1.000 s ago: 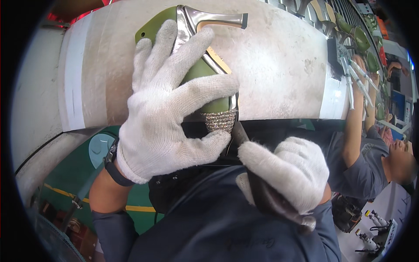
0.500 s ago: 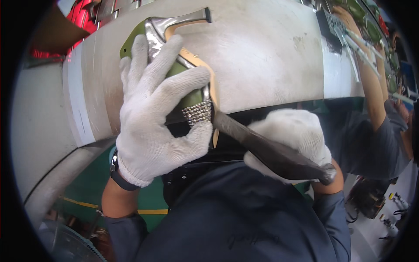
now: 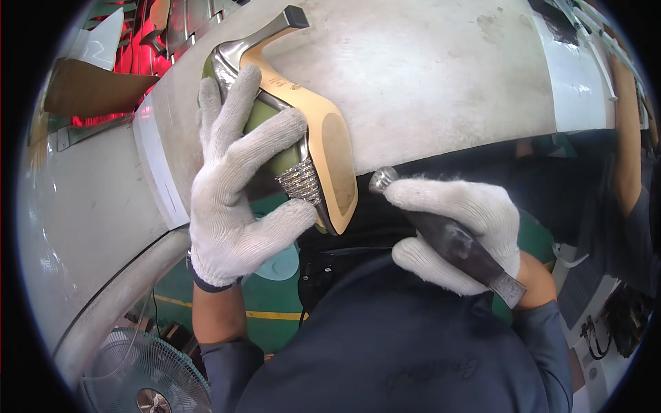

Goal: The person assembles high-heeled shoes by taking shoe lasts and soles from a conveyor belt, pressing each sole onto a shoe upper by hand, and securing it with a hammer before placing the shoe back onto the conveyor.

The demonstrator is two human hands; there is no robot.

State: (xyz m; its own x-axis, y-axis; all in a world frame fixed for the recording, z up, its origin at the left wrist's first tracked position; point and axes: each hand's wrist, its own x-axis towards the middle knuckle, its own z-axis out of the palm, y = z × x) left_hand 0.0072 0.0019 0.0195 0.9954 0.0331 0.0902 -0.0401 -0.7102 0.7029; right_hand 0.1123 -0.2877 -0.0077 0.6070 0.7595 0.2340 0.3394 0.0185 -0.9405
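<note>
Currently, the left hand, in a white knitted glove, is partly closed around an olive-green high-heeled shoe with a shiny silver heel and tan sole, its fingers spread over the green side and its thumb pressing near the toe, beside a glittering beaded band. The shoe lies tilted on its side at the near edge of the pale, worn table, heel pointing away from the person and pointed toe reaching past that edge, so the sole is plainly seen.

The right hand, gloved likewise, is curled firmly around a dark metal hand tool, whose rounded knob points toward the shoe and whose flat end sticks out by the wrist. The knob is near the sole but apart from it.

A dark band circles the left wrist. A curved brown sheet stands at the upper left, close to a red-lit area, and a round wire-caged fan is at the lower left. Another person's bare arm shows at the right.
</note>
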